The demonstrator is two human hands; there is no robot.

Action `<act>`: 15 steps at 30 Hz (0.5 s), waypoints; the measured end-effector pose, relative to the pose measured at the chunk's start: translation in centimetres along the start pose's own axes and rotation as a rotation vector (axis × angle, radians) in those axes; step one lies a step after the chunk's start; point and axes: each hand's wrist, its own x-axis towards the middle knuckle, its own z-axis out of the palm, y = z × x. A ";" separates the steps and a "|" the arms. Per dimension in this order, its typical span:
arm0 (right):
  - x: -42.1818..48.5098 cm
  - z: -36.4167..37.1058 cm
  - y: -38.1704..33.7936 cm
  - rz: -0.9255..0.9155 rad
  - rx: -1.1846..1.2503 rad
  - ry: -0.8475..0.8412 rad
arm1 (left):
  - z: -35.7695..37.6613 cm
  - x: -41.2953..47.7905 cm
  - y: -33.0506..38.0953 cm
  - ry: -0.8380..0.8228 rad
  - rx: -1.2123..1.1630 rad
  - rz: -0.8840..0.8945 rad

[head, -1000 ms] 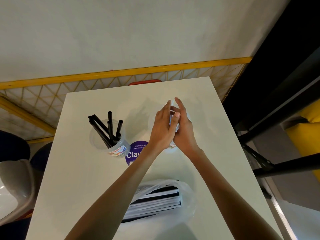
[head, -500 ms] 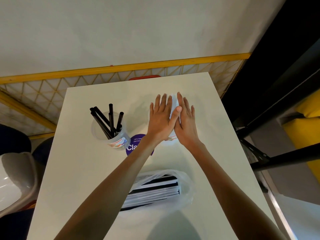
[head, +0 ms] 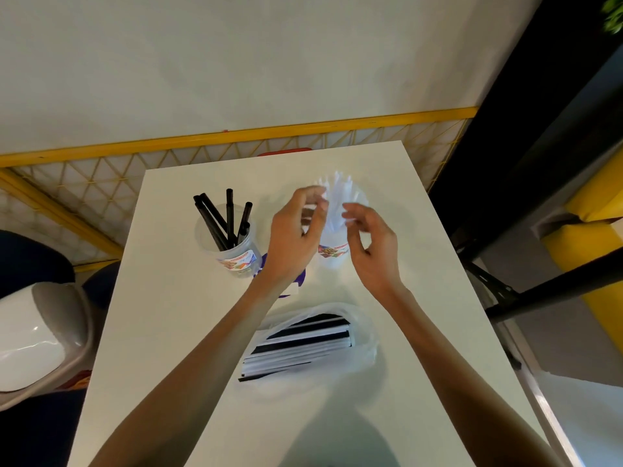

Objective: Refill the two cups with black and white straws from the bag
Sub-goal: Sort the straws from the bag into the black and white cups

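Table: a white rectangular tabletop carries everything; a yellow-framed mesh fence runs beyond its far edge.
Left cup: a clear plastic cup with a printed label stands towards the far left corner, with a few long black straws fanned out in it.
Right cup: a second clear plastic labelled cup stands right of the first, near the middle of the far half, holding a bunch of white straws.
Left hand: raised at the left side of the white bunch, fingers curled; motion blur hides whether they grasp a straw.
Right hand: just right of the bunch, fingers bent with thumb near forefinger; I cannot tell whether it holds anything.
Bag: a thin clear plastic bag lies near the middle of the table, closer to the near edge, with black and white straws stacked lengthwise inside.
Sticker: a round purple sticker shows on the table between the cups, partly under the left wrist.
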 end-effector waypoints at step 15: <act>-12.2 0.4 3.0 0.208 -0.377 -0.596 | -0.9 -15.7 -11.5 -0.540 0.596 -0.189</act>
